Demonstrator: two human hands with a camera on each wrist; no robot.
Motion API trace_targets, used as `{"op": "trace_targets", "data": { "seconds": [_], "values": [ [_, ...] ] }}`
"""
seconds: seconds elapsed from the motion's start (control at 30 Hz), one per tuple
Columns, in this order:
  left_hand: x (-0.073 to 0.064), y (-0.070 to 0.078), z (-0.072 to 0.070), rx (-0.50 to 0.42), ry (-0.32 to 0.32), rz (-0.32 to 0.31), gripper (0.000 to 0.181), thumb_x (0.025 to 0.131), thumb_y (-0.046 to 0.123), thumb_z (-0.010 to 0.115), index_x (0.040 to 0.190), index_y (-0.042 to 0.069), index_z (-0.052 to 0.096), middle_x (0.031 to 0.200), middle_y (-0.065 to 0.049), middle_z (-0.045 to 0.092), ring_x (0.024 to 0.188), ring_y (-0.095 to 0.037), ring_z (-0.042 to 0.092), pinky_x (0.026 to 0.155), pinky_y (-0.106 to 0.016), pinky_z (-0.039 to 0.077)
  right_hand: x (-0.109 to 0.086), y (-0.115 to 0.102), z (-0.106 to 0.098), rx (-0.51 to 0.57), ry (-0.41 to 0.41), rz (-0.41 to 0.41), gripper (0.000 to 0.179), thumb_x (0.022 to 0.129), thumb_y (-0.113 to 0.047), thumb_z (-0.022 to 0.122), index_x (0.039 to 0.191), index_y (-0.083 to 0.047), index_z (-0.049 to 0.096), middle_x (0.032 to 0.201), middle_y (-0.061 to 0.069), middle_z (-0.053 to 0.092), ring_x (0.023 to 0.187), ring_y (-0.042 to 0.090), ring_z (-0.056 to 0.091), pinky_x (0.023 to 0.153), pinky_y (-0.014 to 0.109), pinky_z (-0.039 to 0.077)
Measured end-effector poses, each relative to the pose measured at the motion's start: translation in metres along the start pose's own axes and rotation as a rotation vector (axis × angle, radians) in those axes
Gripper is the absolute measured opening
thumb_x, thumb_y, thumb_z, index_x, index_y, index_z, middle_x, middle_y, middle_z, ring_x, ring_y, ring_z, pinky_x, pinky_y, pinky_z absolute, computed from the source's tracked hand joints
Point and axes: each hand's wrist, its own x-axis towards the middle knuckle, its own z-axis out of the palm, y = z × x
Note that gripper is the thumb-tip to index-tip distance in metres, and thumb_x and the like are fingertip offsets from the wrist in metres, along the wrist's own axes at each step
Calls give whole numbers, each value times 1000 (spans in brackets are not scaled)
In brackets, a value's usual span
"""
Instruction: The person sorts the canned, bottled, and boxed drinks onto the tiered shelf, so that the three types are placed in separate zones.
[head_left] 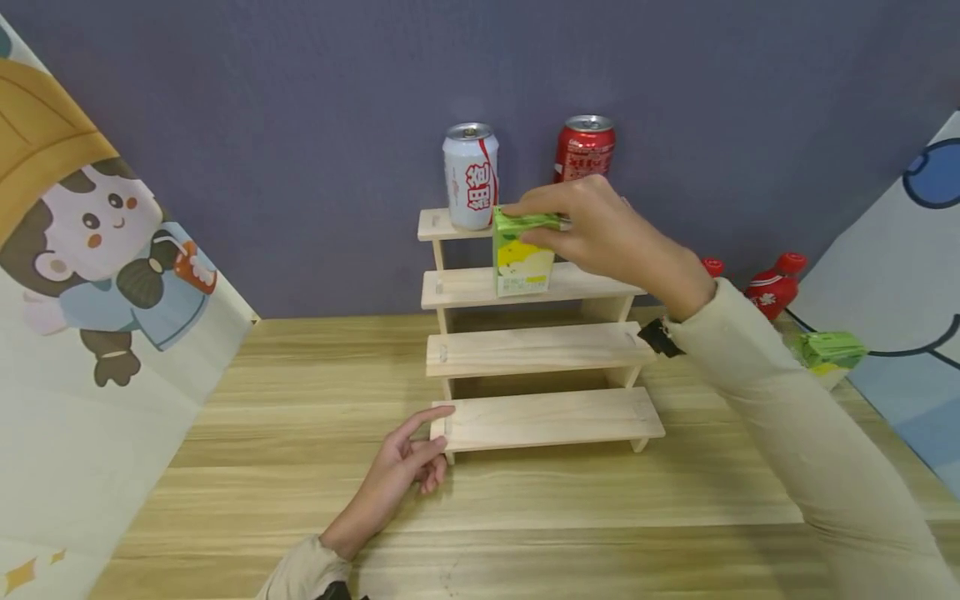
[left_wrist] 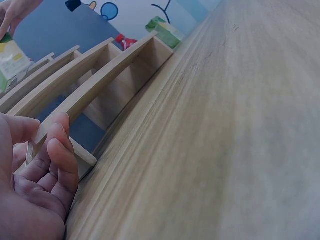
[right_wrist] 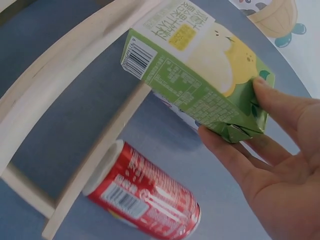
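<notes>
My right hand [head_left: 600, 225] pinches a green and yellow juice carton [head_left: 523, 265] by its top end, thumb on one side and fingers on the other. The carton is upright at the left part of the second tier from the top, its base right at the board in the head view. Low on the left, my left hand [head_left: 401, 462] grips the end of the bottom step of a four-tier wooden display stand [head_left: 547, 421]. In the left wrist view, thumb and fingers [left_wrist: 62, 155] lie on both sides of that board's corner.
On the top tier stand a white can [head_left: 468, 179] at left and a red cola can [head_left: 585, 150] at right, partly behind my right hand. Beyond my right sleeve are a red bottle [head_left: 775, 287], another red cap [head_left: 712, 267] and a second green carton [head_left: 831, 354]. A dark wall rises behind.
</notes>
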Motion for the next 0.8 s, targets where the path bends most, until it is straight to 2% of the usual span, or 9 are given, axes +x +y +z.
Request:
{"op": "trace_targets", "data": {
  "seconds": [0.23,0.43,0.8],
  "values": [
    [0,0,0,-5,4,-7,47,102,19,57,148,14,45,67,-5,63,55,-9,54,48,-19,45,16,2,10,34,-1,-6,32,90,-9,74,122,-9,71,121,7,70,108,18,68,91,35,56],
    [1,-2,-1,-14,-6,4,47,102,17,56,148,12,44,67,-5,64,55,-9,54,49,-19,45,26,3,17,70,-1,7,32,90,-10,74,122,-9,72,121,6,70,107,16,67,90,33,55],
    [2,-2,-2,-13,-10,3,47,103,18,56,148,13,44,66,-5,63,54,-9,54,48,-19,44,30,12,34,128,8,38,33,90,-8,74,123,-8,71,124,8,69,112,19,66,95,36,53]
  ]
}}
